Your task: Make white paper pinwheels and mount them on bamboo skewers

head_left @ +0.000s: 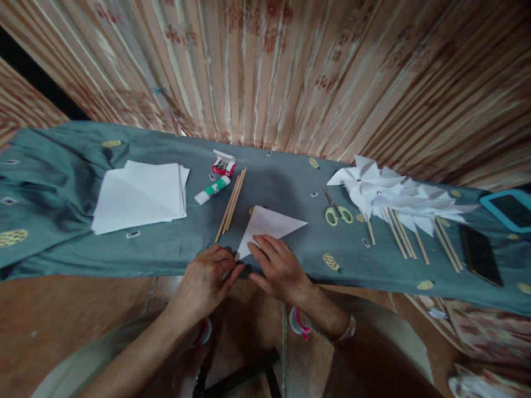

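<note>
A white sheet of paper, folded into a triangle, lies near the front edge of the cloth-covered table. Its lower left corner meets the curled fingers of my left hand, which appear to pinch it; the exact grip is partly hidden. Across the lower part of the same paper lies my right hand, its fingers stretched out and a little apart. Just beyond my left hand rest several thin wooden sticks. Scissors with light green handles lie to the right of the paper, blades partly apart.
White paper pinwheels on sticks are piled at the right, near a dark phone and a blue-framed device. At left sits a paper stack. A glue stick and red box stand behind; a curtain hangs beyond.
</note>
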A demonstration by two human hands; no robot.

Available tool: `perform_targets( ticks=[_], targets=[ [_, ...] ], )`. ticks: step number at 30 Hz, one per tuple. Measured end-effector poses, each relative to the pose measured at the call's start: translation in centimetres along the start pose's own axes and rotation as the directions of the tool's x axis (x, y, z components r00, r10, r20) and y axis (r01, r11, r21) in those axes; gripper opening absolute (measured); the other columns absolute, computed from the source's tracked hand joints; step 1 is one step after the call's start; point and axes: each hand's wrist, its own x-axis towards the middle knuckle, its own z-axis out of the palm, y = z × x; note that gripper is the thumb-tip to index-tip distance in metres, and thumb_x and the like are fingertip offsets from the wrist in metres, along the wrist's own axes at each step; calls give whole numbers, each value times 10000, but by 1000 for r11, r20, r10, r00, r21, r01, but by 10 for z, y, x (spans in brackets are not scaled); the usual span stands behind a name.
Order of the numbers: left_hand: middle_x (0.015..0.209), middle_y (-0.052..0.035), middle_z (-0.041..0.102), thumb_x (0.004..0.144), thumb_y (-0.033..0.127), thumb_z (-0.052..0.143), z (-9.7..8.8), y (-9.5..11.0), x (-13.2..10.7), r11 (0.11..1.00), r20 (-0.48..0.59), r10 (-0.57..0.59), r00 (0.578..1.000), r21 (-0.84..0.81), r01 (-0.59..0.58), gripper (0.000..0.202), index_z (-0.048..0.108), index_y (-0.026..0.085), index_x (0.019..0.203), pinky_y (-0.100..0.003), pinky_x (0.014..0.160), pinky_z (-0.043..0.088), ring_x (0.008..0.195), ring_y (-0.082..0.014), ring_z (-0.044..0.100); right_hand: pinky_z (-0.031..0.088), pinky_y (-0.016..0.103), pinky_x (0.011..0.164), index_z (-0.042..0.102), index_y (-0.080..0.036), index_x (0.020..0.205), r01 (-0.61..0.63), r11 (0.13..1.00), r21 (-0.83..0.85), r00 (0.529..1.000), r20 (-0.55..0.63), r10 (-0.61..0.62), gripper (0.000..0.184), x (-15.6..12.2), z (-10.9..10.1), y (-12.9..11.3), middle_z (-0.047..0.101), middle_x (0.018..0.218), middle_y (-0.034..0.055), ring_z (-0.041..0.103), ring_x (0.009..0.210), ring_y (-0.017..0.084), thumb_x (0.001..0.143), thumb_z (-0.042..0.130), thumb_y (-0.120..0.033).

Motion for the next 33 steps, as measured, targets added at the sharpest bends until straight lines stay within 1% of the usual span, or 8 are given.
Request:
perform_targets(
  ticks=[6,11,15,19,22,28,30,33],
  targets=[
    [790,-51,684,924,290,495,-5,-9,13,976,-126,-124,984,-192,99,278,702,156,796,-267,718,515,780,-158,633,499,402,904,619,-94,1087,3,999,-37,997,-77,-5,268,5,-2,-10,668,1098,172,592,1038,282,866,582,-242],
    [1003,-86,688,903,328,483,-1,-14,19,924,-115,-299,947,-282,258,274,666,153,1007,-275,711,530,876,-190,662,464,403,963,572,-71,1184,-18,1000,19,991,-129,20,383,12,-1,-11,623,1200,178,531,1131,282,883,556,-308],
    [1030,-98,679,887,338,465,3,-13,17,908,-31,-320,947,-296,298,309,645,154,1059,-297,676,530,824,-201,666,441,448,973,545,-40,1226,-91,995,36,991,-93,94,466,15,2,-12,586,1238,210,494,1152,312,868,560,-338],
    [1064,-108,670,873,341,477,3,-12,16,877,-45,-350,936,-366,311,319,638,155,1077,-331,740,536,877,-222,663,418,459,989,546,-52,1225,-137,990,34,989,-54,139,469,18,3,-17,564,1258,206,472,1161,319,850,569,-331],
    [1060,-112,673,858,370,508,5,-13,16,787,-12,-418,908,-504,356,342,628,153,1094,-345,739,544,873,-228,670,429,446,984,567,-74,1190,-144,989,31,987,-60,146,431,20,3,-18,581,1236,187,483,1147,305,851,570,-340],
    [1047,-101,675,760,423,641,7,-12,17,463,86,-553,829,-795,391,424,603,141,1074,-309,639,549,773,-211,693,493,396,928,608,-75,1138,-52,997,-54,986,-159,43,366,19,6,-10,668,1105,168,576,1067,275,919,516,-354],
    [1014,-91,684,746,424,665,8,-11,17,415,90,-555,827,-831,369,427,611,142,1063,-300,632,545,769,-211,697,509,363,911,626,-89,1109,-8,996,-85,978,-209,-10,314,17,6,-8,695,1055,147,607,1037,251,939,495,-319],
    [951,-78,699,752,415,671,9,-10,18,418,68,-546,835,-841,342,400,633,142,1042,-294,642,544,754,-198,690,526,325,879,651,-110,1043,26,993,-118,963,-265,-57,212,14,6,-6,720,996,113,641,986,224,938,492,-204]
  ],
)
